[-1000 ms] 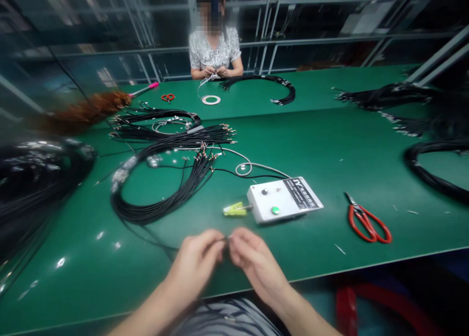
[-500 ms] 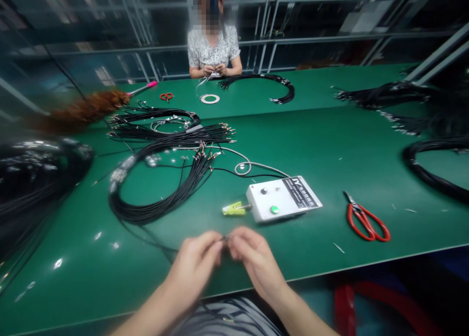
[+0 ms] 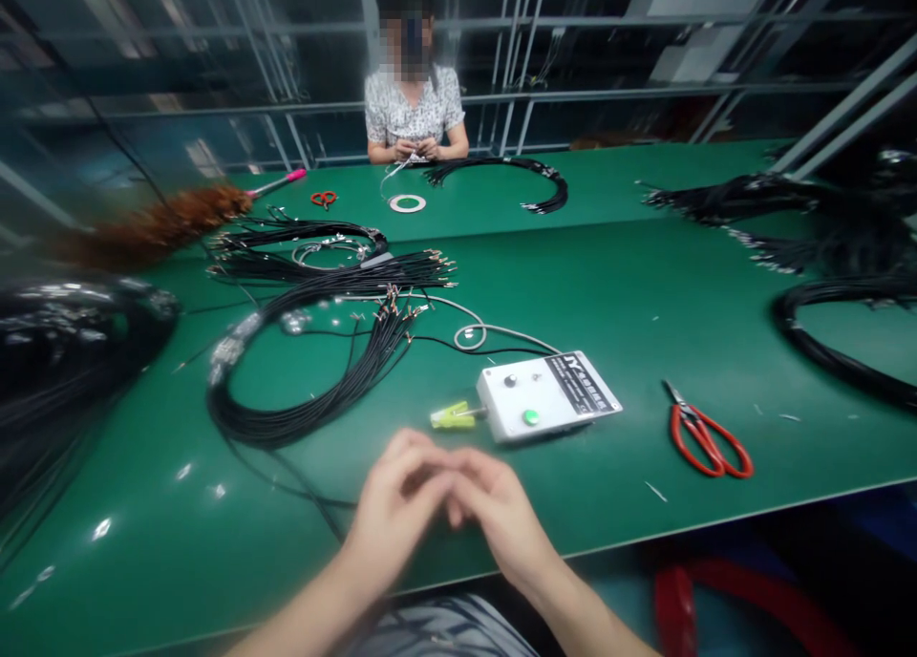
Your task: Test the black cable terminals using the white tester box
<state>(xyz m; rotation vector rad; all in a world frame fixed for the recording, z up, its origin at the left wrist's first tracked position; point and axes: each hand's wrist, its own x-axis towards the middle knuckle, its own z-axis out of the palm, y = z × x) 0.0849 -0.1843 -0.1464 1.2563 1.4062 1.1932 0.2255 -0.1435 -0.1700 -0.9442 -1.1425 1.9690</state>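
My left hand (image 3: 401,495) and my right hand (image 3: 491,504) meet fingertip to fingertip just above the front of the green table (image 3: 573,504). Both are closed in a pinch. A thin black cable (image 3: 319,499) runs from the left into my left hand; its end lies between the fingers of both hands and is hidden now. Right beyond my fingers sits a white control box (image 3: 526,399) with a black knob, a green button and a yellow-green tip (image 3: 453,415) on its left side.
A looped bundle of black cables (image 3: 276,428) lies to the left, with more cables (image 3: 809,342) far right. Red-handled scissors (image 3: 706,437) rest right of the box. Opposite sits a person (image 3: 415,113) handling something small beside a tape roll (image 3: 408,203). A brown duster (image 3: 164,222) lies back left.
My hands have come closer together, their fingertips now touching and covering the dark cable end that showed between them. The view has shifted slightly.
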